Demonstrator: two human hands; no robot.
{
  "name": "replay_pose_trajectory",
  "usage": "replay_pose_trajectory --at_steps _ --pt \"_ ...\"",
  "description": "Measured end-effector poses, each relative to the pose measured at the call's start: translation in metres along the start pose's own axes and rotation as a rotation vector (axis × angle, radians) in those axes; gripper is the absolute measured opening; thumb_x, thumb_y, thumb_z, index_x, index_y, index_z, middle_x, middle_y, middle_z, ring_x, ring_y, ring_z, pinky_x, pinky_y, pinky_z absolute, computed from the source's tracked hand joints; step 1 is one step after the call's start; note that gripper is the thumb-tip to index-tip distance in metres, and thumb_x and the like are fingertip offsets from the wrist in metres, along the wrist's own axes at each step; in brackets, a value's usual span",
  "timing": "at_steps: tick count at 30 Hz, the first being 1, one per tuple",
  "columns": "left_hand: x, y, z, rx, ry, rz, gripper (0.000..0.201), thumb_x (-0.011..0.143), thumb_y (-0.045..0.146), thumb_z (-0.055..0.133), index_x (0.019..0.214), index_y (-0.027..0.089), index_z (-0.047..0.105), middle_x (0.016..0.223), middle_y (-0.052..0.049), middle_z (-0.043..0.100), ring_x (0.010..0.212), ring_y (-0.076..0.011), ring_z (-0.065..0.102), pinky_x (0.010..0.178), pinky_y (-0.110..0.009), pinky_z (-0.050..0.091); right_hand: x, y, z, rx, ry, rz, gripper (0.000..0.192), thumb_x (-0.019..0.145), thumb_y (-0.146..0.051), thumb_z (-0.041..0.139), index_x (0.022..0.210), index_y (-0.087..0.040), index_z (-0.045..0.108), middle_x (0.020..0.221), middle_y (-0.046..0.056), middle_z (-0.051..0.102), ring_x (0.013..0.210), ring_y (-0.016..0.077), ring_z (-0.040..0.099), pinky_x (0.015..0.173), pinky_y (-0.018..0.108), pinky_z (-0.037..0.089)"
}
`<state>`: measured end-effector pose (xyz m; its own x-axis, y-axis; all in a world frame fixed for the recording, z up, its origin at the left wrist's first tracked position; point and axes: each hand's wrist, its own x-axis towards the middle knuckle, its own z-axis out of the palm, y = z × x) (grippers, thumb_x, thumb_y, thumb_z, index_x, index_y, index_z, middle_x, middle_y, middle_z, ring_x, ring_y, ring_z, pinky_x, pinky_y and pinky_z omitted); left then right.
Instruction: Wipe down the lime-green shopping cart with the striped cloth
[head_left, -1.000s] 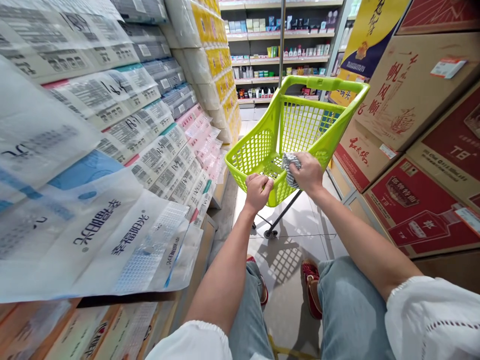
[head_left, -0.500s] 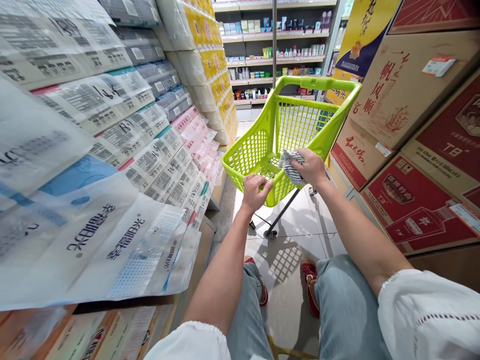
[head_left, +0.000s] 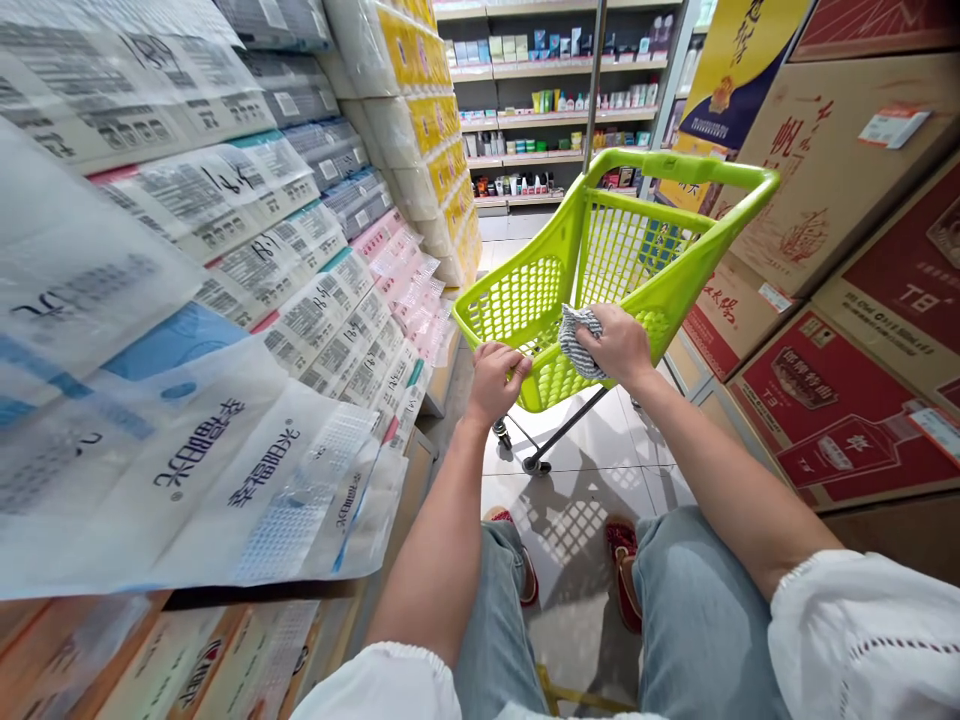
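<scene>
A lime-green plastic shopping cart (head_left: pixel 525 290) stands in the aisle in front of me, its mesh basket open on top. My left hand (head_left: pixel 493 378) grips the near rim of the basket. My right hand (head_left: pixel 619 343) is closed on a grey-and-white striped cloth (head_left: pixel 576 338) and presses it against the same rim, a little to the right. The cart's black frame and small wheels (head_left: pixel 531 464) show beneath the basket. My knees and red shoes are below.
Stacked tissue packs (head_left: pixel 247 300) crowd the left side of the narrow aisle. Cardboard boxes (head_left: pixel 840 250), brown and red, are piled on the right. Shelves of small bottles (head_left: pixel 555 110) close off the far end. A metal pole (head_left: pixel 592 80) rises behind the cart. The floor is pale tile.
The cart's far end has swung to the right, and the near rim with both hands on it has shifted slightly. The grips are unchanged.
</scene>
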<state>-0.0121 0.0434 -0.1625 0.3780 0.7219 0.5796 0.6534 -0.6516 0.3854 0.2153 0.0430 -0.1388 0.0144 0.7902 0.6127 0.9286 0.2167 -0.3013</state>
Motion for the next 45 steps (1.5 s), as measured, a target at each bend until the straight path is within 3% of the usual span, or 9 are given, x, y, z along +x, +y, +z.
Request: replay_pose_trajectory --at_steps 8,11,15,20,27,31,38,42,45 --pt "-0.003 0.015 0.013 0.099 0.067 -0.094 0.02 0.085 0.015 0.042 0.089 0.02 0.061 0.087 -0.008 0.064 0.088 -0.0243 0.055 0.083 -0.039 0.037 -0.026 -0.022 0.004 0.004 -0.007 -0.148 0.059 0.08 -0.049 0.053 0.129 -0.017 0.047 0.136 0.015 0.044 0.108 0.0312 0.05 0.086 0.042 0.044" --pt "0.0 0.017 0.023 0.129 0.125 -0.139 0.027 0.08 0.008 0.041 0.095 0.02 0.059 0.09 -0.009 0.064 0.089 -0.025 0.054 0.081 -0.039 0.037 -0.034 -0.037 0.017 -0.043 -0.055 -0.239 0.057 0.082 -0.038 0.05 0.134 -0.017 0.043 0.143 0.014 0.039 0.107 0.0307 0.049 0.086 0.043 0.044" --pt "0.006 0.006 0.029 0.124 0.169 -0.172 0.024 0.082 0.009 0.04 0.091 0.021 0.058 0.087 -0.007 0.063 0.085 -0.0235 0.054 0.079 -0.038 0.037 -0.031 -0.046 0.028 -0.15 -0.096 -0.302 0.05 0.086 -0.031 0.044 0.135 -0.023 0.044 0.14 0.01 0.046 0.1 0.0286 0.05 0.082 0.04 0.042" --pt "0.012 -0.007 0.025 0.147 0.101 -0.132 0.02 0.087 0.014 0.04 0.086 0.022 0.059 0.082 -0.005 0.062 0.083 -0.0214 0.053 0.079 -0.036 0.037 -0.021 -0.024 0.019 -0.243 -0.09 -0.311 0.046 0.09 -0.038 0.04 0.133 -0.025 0.047 0.134 0.008 0.052 0.098 0.0265 0.051 0.077 0.035 0.041" --pt "0.022 -0.006 0.029 0.116 0.069 -0.093 0.023 0.091 0.018 0.039 0.091 0.02 0.061 0.087 -0.004 0.065 0.086 -0.0197 0.055 0.081 -0.033 0.038 -0.022 0.021 0.002 -0.293 0.018 -0.062 0.047 0.087 -0.036 0.042 0.131 -0.022 0.05 0.135 0.011 0.049 0.103 0.0277 0.05 0.081 0.036 0.042" --pt "0.024 -0.001 0.035 0.122 0.075 -0.075 0.022 0.091 0.018 0.04 0.092 0.021 0.062 0.086 -0.003 0.067 0.085 -0.0196 0.056 0.079 -0.033 0.037 -0.026 0.01 0.013 -0.233 0.084 -0.016 0.046 0.086 -0.034 0.042 0.128 -0.018 0.052 0.133 0.013 0.049 0.105 0.0281 0.048 0.085 0.039 0.042" --pt "0.026 0.003 0.04 0.164 0.053 -0.081 0.022 0.087 0.013 0.041 0.083 0.019 0.062 0.081 -0.005 0.066 0.081 -0.0197 0.057 0.077 -0.032 0.039 -0.033 -0.031 0.036 -0.227 -0.007 -0.2 0.046 0.087 -0.031 0.043 0.132 -0.021 0.048 0.137 0.011 0.047 0.1 0.0262 0.048 0.083 0.037 0.041" --pt "0.026 -0.002 0.037 0.135 0.024 -0.038 0.023 0.089 0.017 0.041 0.096 0.02 0.063 0.091 -0.005 0.067 0.088 -0.0197 0.058 0.082 -0.032 0.04 -0.031 -0.011 0.031 -0.257 -0.02 -0.278 0.046 0.088 -0.032 0.044 0.134 -0.024 0.046 0.138 0.009 0.047 0.101 0.0261 0.048 0.081 0.036 0.041" --pt "0.026 -0.003 0.036 0.124 0.009 -0.021 0.026 0.093 0.024 0.038 0.101 0.02 0.062 0.094 -0.005 0.067 0.09 -0.0194 0.058 0.085 -0.033 0.041 -0.031 0.012 0.022 -0.26 0.055 -0.208 0.045 0.088 -0.034 0.045 0.131 -0.023 0.049 0.136 0.01 0.048 0.102 0.0263 0.049 0.082 0.036 0.041"
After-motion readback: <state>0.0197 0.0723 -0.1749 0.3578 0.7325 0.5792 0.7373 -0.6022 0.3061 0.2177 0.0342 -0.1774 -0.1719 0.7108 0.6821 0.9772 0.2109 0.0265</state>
